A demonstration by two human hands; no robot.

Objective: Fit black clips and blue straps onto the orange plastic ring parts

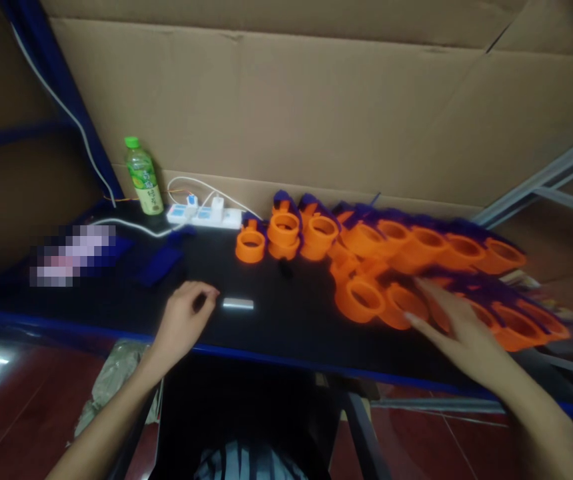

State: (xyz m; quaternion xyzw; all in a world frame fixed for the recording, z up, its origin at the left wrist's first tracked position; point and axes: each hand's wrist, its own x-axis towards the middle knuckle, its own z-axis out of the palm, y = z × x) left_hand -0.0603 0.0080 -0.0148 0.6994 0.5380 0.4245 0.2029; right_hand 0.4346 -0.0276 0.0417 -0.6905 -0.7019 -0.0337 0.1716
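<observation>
My left hand (184,317) rests on the black table (286,327) with its fingers curled together; whether they hold anything is hidden. Just to its right lies a small silver metal piece (238,304). My right hand (454,320) is stretched out flat with fingers apart over a heap of orange plastic rings (361,299) with purple parts, touching the nearest ones. More orange rings (250,245) stand farther back, towards the cardboard wall.
A green drink bottle (142,175) stands at the back left beside a white power strip (204,215) with plugs and cables. Blue cloth pieces (159,263) lie left of centre. A cardboard wall (316,107) closes the back. The table's blue front edge (276,360) is near me.
</observation>
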